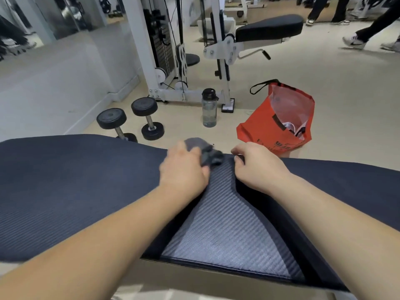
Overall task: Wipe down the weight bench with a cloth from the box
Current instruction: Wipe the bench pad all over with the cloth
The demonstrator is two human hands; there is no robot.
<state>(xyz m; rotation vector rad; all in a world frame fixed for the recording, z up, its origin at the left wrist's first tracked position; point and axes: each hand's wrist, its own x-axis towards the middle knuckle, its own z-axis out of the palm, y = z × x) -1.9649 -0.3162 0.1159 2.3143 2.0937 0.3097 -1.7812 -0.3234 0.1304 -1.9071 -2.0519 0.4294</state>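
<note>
The weight bench (65, 191) fills the lower half of the view, with dark blue padding and a grey ribbed centre strip (218, 224). A crumpled grey cloth (207, 153) lies on the bench's far edge. My left hand (184, 169) grips the cloth and presses it onto the padding. My right hand (257, 165) rests just to the right of it, fingers curled over the far edge of the bench. No box is in view.
On the floor beyond the bench stand two black dumbbells (134, 121), a clear water bottle (209, 108) and an open orange bag (279, 124). A white cable machine (173, 50) with a black seat (268, 27) stands behind. People's legs (368, 29) are at top right.
</note>
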